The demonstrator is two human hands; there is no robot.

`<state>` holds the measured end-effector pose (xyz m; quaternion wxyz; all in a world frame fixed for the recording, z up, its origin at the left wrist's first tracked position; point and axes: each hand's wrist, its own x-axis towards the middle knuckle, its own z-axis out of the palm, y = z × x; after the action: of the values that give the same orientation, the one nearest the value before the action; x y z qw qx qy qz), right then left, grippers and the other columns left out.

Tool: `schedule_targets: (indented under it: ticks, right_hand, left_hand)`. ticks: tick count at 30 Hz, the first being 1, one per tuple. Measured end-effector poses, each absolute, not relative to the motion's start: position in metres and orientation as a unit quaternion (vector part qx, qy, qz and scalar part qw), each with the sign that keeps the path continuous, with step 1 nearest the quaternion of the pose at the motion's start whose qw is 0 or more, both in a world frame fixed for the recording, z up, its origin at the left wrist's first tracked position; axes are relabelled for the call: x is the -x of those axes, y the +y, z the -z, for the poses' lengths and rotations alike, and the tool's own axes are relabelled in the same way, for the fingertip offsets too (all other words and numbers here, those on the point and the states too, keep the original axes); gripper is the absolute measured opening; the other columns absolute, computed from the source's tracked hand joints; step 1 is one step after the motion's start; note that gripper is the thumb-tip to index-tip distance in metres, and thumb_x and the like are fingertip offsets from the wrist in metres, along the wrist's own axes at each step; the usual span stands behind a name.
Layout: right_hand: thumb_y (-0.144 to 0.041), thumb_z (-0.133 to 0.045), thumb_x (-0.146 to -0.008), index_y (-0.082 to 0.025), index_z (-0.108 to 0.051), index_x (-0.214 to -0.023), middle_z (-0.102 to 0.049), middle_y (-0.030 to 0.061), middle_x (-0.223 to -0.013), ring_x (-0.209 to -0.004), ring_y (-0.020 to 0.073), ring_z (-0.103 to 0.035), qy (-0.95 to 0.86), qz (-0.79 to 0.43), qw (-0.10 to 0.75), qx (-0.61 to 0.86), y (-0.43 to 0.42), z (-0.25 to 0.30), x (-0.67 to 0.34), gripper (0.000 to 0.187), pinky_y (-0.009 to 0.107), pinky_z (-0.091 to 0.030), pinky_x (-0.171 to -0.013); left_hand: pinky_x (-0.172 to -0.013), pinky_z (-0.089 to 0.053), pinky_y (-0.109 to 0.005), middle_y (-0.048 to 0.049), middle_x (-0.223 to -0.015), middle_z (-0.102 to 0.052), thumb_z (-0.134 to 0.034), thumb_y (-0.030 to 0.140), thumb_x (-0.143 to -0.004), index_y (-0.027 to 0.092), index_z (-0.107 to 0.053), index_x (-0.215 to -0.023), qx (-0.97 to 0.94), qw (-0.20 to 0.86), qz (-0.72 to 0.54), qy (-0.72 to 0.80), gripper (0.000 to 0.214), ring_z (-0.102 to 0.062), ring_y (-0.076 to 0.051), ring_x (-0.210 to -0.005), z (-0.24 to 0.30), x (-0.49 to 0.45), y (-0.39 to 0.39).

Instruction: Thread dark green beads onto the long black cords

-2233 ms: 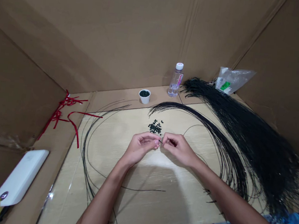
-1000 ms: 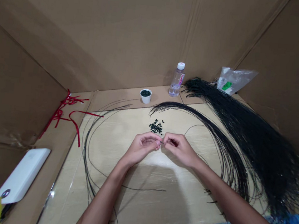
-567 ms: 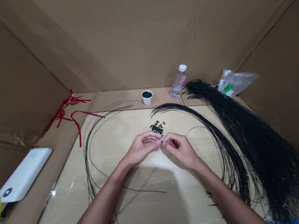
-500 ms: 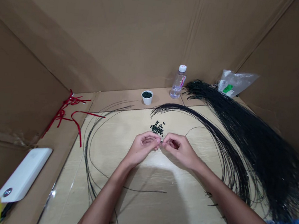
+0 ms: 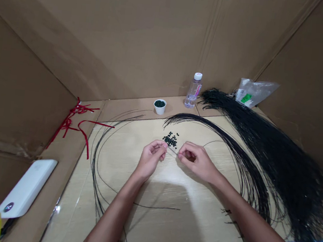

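Head view: pinching a thin wire-like strand [image 5: 172, 150] between left hand [image 5: 152, 155] and right hand [image 5: 198, 162], just beside small dark beads [image 5: 170, 139]; probably light, springy, best gripped near its tip.

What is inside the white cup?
The white cup holds small dark green bead-like pieces, visible through its open top. Only the upper layer shows; whatever lies below, down to the bottom, is covered.

Loose pieces [image 5: 170, 140] on the board [image 5: 163, 234], cup [image 5: 159, 109] and bottle [image 5: 192, 95] behind, strand bundles [image 5: 271, 153] right, ribbons [image 5: 67, 122] left.
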<state>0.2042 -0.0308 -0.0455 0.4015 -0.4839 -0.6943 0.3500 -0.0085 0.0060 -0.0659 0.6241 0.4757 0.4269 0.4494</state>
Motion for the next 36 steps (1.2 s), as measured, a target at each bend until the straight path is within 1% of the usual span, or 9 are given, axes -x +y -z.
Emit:
schedule_targets:
  ticks: [6, 10, 12, 17, 21, 24, 29, 33, 36]
  right_hand:
    - [-0.015, -0.064, -0.093, -0.022, -0.065, -0.08, -0.062, 0.0023, -0.082, -0.082, 0.0209, -0.058, -0.746, -0.304, 0.359, 0.47, -0.028, 0.044, -0.217, 0.014, 0.033, -0.042, -0.074]
    - [-0.024, -0.065, -0.098, -0.022, -0.071, -0.094, -0.065, 0.0038, -0.089, -0.078, 0.02, -0.056, -0.728, -0.311, 0.378, 0.48, -0.027, 0.043, -0.215, 0.007, 0.033, -0.042, -0.071]
    - [-0.029, -0.064, -0.101, -0.022, -0.072, -0.099, -0.066, 0.0034, -0.089, -0.074, 0.0187, -0.054, -0.709, -0.327, 0.395, 0.485, -0.027, 0.044, -0.209, 0.011, 0.032, -0.04, -0.069]
    - [-0.03, -0.063, -0.099, -0.022, -0.07, -0.086, -0.063, 0.0004, -0.078, -0.071, 0.0176, -0.052, -0.671, -0.395, 0.408, 0.477, -0.027, 0.054, -0.2, 0.017, 0.031, -0.038, -0.067]
    - [-0.027, -0.063, -0.091, -0.021, -0.067, -0.08, -0.058, -0.0013, -0.072, -0.068, 0.0169, -0.048, -0.589, -0.431, 0.458, 0.508, -0.023, 0.063, -0.204, 0.013, 0.031, -0.036, -0.065]
    - [-0.028, -0.063, -0.087, -0.021, -0.065, -0.076, -0.059, -0.0003, -0.072, -0.069, 0.0176, -0.048, -0.534, -0.425, 0.504, 0.529, -0.019, 0.063, -0.208, 0.013, 0.031, -0.037, -0.066]
    - [-0.027, -0.062, -0.084, -0.022, -0.063, -0.072, -0.059, 0.0007, -0.071, -0.069, 0.0184, -0.049, -0.511, -0.429, 0.525, 0.529, -0.017, 0.062, -0.207, 0.013, 0.032, -0.04, -0.066]
    - [-0.027, -0.062, -0.084, -0.022, -0.063, -0.072, -0.058, 0.0001, -0.071, -0.069, 0.0181, -0.049, -0.52, -0.431, 0.518, 0.525, -0.017, 0.063, -0.207, 0.013, 0.031, -0.039, -0.065]
    - [-0.029, -0.063, -0.085, -0.021, -0.063, -0.073, -0.056, -0.0004, -0.07, -0.068, 0.0176, -0.047, -0.531, -0.435, 0.508, 0.52, -0.018, 0.063, -0.206, 0.014, 0.031, -0.036, -0.064]
  left_hand:
    - [-0.059, -0.039, -0.024, 0.0025, -0.071, -0.059, -0.086, 0.052, -0.087, 0.017, -0.074, -0.095, -0.458, 0.622, -0.466, 0.432, 0.039, -0.05, -0.011, -0.061, 0.068, 0.009, 0.007]
    - [-0.059, -0.037, -0.024, 0.003, -0.069, -0.057, -0.087, 0.054, -0.085, 0.017, -0.073, -0.091, -0.475, 0.621, -0.446, 0.436, 0.04, -0.048, -0.01, -0.06, 0.063, 0.007, 0.005]
    - [-0.058, -0.037, -0.024, 0.0031, -0.069, -0.057, -0.088, 0.054, -0.084, 0.016, -0.074, -0.091, -0.491, 0.618, -0.435, 0.434, 0.041, -0.046, -0.01, -0.059, 0.062, 0.004, 0.003]
    - [-0.064, -0.042, -0.025, -0.0007, -0.076, -0.067, -0.085, 0.053, -0.086, 0.017, -0.077, -0.095, -0.54, 0.589, -0.42, 0.43, 0.039, -0.054, -0.013, -0.066, 0.064, -0.002, 0.001]
    - [-0.066, -0.043, -0.025, -0.0019, -0.083, -0.07, -0.078, 0.042, -0.092, 0.019, -0.08, -0.105, -0.596, 0.517, -0.418, 0.45, 0.027, -0.057, -0.014, -0.069, 0.064, -0.006, -0.001]
    - [-0.066, -0.042, -0.027, -0.0011, -0.08, -0.068, -0.075, 0.028, -0.093, 0.021, -0.082, -0.098, -0.658, 0.427, -0.405, 0.469, 0.011, -0.054, -0.014, -0.064, 0.064, -0.012, -0.001]
    - [-0.076, -0.044, -0.031, -0.0032, -0.082, -0.069, -0.072, 0.015, -0.092, 0.023, -0.082, -0.093, -0.72, 0.325, -0.387, 0.477, 0.013, -0.059, -0.019, -0.071, 0.063, -0.022, 0.001]
    - [-0.075, -0.045, -0.031, -0.0039, -0.082, -0.068, -0.072, 0.018, -0.093, 0.024, -0.08, -0.086, -0.71, 0.323, -0.402, 0.478, 0.012, -0.059, -0.02, -0.073, 0.063, -0.026, 0.0]
    - [-0.069, -0.046, -0.029, -0.0032, -0.081, -0.07, -0.074, 0.028, -0.094, 0.021, -0.08, -0.089, -0.66, 0.397, -0.423, 0.477, 0.01, -0.059, -0.017, -0.069, 0.065, -0.023, 0.002]
